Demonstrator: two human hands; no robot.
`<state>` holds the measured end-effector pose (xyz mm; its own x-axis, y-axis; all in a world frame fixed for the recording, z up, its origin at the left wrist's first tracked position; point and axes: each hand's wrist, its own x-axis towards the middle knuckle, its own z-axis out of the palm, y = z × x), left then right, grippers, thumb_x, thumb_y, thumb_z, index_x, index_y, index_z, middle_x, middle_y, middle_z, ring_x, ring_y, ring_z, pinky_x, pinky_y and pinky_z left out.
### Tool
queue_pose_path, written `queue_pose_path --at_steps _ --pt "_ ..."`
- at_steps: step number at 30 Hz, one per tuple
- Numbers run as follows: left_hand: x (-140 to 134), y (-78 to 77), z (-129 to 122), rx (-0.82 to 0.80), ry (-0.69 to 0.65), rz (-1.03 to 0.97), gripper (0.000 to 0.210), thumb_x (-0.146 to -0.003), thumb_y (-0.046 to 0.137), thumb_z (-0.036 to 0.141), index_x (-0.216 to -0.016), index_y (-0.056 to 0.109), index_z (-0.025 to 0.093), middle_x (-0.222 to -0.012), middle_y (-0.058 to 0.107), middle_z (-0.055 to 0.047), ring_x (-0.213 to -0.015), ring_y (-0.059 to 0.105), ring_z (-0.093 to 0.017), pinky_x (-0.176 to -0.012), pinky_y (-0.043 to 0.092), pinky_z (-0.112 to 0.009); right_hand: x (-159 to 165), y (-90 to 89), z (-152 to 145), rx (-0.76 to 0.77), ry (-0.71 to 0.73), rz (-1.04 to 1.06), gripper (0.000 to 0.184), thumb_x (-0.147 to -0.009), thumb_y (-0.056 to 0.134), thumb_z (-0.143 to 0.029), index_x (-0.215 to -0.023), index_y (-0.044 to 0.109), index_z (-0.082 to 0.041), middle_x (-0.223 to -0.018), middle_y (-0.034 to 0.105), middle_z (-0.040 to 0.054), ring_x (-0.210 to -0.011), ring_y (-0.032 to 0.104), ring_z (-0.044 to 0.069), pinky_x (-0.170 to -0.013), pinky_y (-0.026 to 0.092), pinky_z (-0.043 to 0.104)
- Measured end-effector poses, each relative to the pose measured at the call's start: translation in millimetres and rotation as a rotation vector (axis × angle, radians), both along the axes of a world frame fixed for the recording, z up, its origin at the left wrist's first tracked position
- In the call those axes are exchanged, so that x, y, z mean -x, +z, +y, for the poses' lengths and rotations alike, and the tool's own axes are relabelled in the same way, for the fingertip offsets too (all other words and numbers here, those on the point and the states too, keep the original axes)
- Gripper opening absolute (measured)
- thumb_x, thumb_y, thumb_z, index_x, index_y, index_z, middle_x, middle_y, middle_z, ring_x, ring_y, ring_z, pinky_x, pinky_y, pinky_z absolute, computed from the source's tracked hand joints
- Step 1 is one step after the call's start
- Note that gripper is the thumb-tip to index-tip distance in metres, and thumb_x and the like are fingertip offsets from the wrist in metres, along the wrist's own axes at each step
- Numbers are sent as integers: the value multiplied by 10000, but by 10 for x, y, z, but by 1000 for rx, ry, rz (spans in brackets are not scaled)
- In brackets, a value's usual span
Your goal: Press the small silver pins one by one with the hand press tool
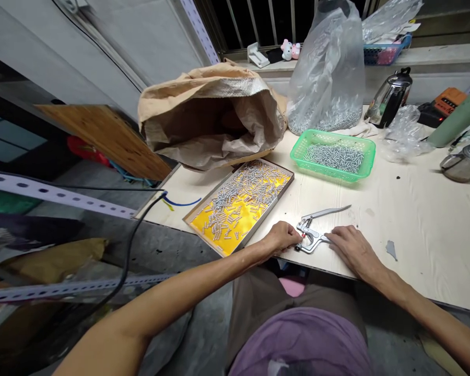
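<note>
A pair of silver snap-fastener pliers (312, 240) lies at the table's front edge, its long upper handle spread away from the lower one and a spring between them. My left hand (282, 237) is closed in a pinch at the jaws, beside a small red spot. What its fingertips hold is too small to make out. My right hand (352, 248) grips the end of the lower handle between thumb and fingers. Left of the pliers, a shallow tray (235, 232) with a yellow bottom holds many small metal pins. A green plastic basket (332, 175) beyond holds more of them.
A large brown paper sack (211, 115) gapes open behind the tray. Behind the basket stands a clear plastic bag (327, 78) with metal pieces. A kettle (391, 99), crumpled plastic (405, 136) and a metal pot (464, 162) stand at the right. A black cable (131, 245) hangs at the left.
</note>
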<state>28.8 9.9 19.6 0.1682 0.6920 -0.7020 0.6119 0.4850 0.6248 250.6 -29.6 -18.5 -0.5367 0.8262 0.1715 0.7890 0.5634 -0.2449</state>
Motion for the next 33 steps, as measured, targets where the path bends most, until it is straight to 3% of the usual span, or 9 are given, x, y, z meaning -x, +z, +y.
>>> queue_pose_path --at_steps 5,7,9,12,16,21,27,29,33 --pt "43 -80 13 41 -53 0 176 -747 595 232 -599 579 137 -372 449 64 -322 362 -60 -369 266 -184 -5 0 -28 21 7 6 274 -930 408 -240 -1086 631 -208 -998 629 113 -881 525 233 -742 462 363" --pt "52 -100 7 50 -55 -9 184 -748 578 224 -585 565 140 -362 445 63 -317 352 -61 -365 263 -186 -44 18 -10 43 31 11 299 -924 430 -303 -1154 594 -206 -1097 604 130 -957 530 249 -790 468 392" --pt "63 -116 -3 54 -54 -25 183 -742 577 225 -580 556 142 -358 441 65 -316 342 -58 -364 259 -186 -108 34 52 40 38 0 458 -882 499 -432 -1272 506 -192 -1279 511 166 -1126 483 297 -873 450 447" --pt "87 -147 -16 40 -77 -46 178 -723 592 243 -582 564 137 -364 444 65 -322 345 -55 -369 262 -185 -212 40 224 40 28 -83 839 -764 573 -628 -1403 336 -139 -1456 307 231 -1330 287 387 -982 363 538" --pt "108 -194 -23 37 -88 -54 191 -705 616 281 -591 580 132 -371 450 63 -331 356 -56 -378 269 -186 -264 48 452 134 95 -174 1015 -682 586 -716 -1443 256 -132 -1431 359 233 -1333 284 410 -1005 322 567" --pt "96 -202 -40 38 -52 -68 227 -704 633 324 -591 563 140 -369 441 65 -335 352 -57 -383 272 -189 -201 119 505 121 111 -148 921 -688 643 -617 -1395 345 -108 -1278 511 207 -1168 466 360 -949 390 493" --pt "104 -124 -51 40 -84 3 275 -735 620 373 -603 571 137 -386 435 60 -357 370 -64 -405 303 -193 -173 162 411 98 106 -114 698 -775 620 -489 -1363 390 -191 -1194 588 144 -1049 526 311 -936 366 512" --pt "110 -95 -46 -88 -110 100 262 -775 583 350 -628 592 133 -423 455 47 -408 419 -81 -444 334 -203 -163 177 379 106 89 -114 627 -792 614 -446 -1336 411 -209 -1172 604 126 -1037 534 301 -957 344 536" --pt "35 -59 -19 -616 -294 226 178 -832 556 281 -765 634 135 -756 626 -45 -751 567 -163 -698 443 -269 -133 212 318 121 77 -79 492 -809 613 -342 -1257 458 -207 -1088 635 99 -1002 553 276 -992 322 548"
